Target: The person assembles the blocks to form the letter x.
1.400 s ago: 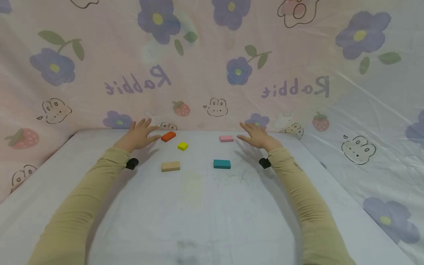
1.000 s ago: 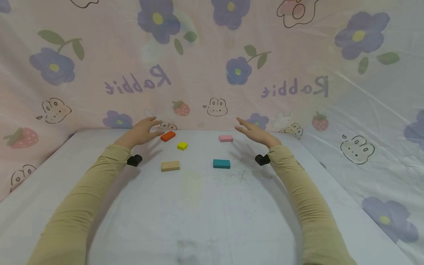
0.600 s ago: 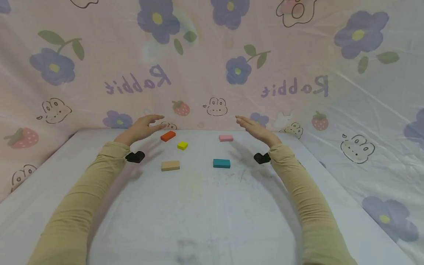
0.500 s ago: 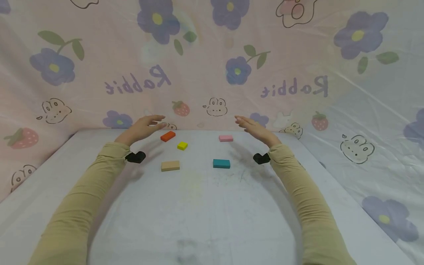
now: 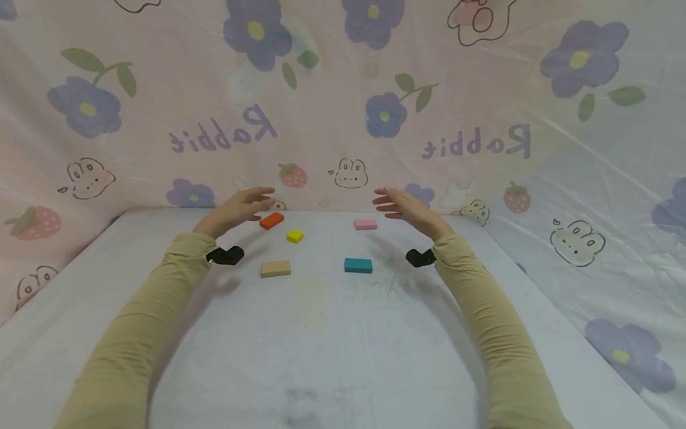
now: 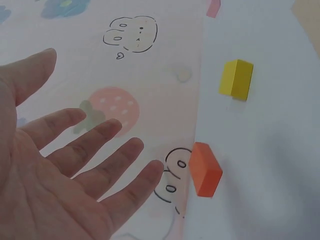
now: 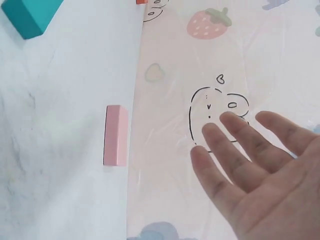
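My left hand [image 5: 238,208] hovers above the back left of the table, fingers spread and relaxed, holding nothing. Closest to it lies a red-orange block [image 5: 272,220], with a small yellow block [image 5: 295,236] just to the right. My right hand [image 5: 409,208] hangs in the air at the back right, also holding nothing, its fingers loosely extended. A pink block [image 5: 365,224] lies on the table near its fingertips, apart from them. Nearer the front are a tan wooden block [image 5: 276,269] and a teal block [image 5: 358,266]. In the left wrist view, the palm and fingers [image 6: 110,175] touch no block.
The white table [image 5: 321,357] carries faint smudges near the teal block. Behind it and at both sides hangs a cloth [image 5: 321,119] printed with flowers, strawberries and rabbits. Black wrist devices [image 5: 226,255] show below both cuffs.
Both hands have moved slightly inward toward each other. Earlier their palms faced down with fingers spread; they have since turned inward. The blocks stay where they were.
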A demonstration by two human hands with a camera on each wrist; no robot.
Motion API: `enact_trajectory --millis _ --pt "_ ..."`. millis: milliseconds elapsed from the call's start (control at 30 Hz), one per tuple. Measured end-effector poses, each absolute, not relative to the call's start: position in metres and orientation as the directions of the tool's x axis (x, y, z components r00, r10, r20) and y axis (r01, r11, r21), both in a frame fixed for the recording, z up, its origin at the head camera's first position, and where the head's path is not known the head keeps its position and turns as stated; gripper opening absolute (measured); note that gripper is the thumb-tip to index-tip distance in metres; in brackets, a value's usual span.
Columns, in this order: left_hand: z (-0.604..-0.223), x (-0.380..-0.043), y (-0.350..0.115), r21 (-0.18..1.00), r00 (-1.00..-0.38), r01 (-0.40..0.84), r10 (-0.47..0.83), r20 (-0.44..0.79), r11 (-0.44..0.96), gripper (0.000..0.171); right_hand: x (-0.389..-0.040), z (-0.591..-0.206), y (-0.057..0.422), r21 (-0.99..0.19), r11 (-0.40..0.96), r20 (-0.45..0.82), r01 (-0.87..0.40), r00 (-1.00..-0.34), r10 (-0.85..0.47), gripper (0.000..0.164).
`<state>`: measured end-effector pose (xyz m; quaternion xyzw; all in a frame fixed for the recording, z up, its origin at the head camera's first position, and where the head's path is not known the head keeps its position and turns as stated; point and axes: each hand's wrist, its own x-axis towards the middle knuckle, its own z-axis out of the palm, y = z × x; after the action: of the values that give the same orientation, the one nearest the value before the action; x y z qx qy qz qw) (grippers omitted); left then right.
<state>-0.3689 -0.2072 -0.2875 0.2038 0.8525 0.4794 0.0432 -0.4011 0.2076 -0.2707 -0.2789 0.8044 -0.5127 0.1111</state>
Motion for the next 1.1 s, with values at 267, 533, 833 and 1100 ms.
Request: enact_trajectory --millis 267,533,833,1100 --pt "-0.304 -0.384 -0.202 0.892 -0.911 0.237 0.408 0.066 0.386 0.064 -0.397 -0.275 0.204 -0.915 0.273 0.091 -0.297 -0.811 -0.577 0.053" --pt "-0.322 -0.389 -0.194 0.911 -0.879 0.226 0.475 0.038 0.346 0.059 -0.392 -0.290 0.202 -0.902 0.314 0.052 -0.297 -0.795 -0.604 0.047" --pt "-0.334 -0.394 -0.182 0.909 -0.872 0.223 0.488 0.026 0.351 0.058 -0.386 -0.300 0.199 -0.899 0.320 0.025 -0.299 -0.766 -0.643 0.038" --pt "-0.337 -0.394 -0.176 0.886 -0.850 0.239 0.527 -0.007 0.397 0.062 -0.384 -0.309 0.192 -0.875 0.368 -0.020 -0.314 -0.737 -0.675 0.043"
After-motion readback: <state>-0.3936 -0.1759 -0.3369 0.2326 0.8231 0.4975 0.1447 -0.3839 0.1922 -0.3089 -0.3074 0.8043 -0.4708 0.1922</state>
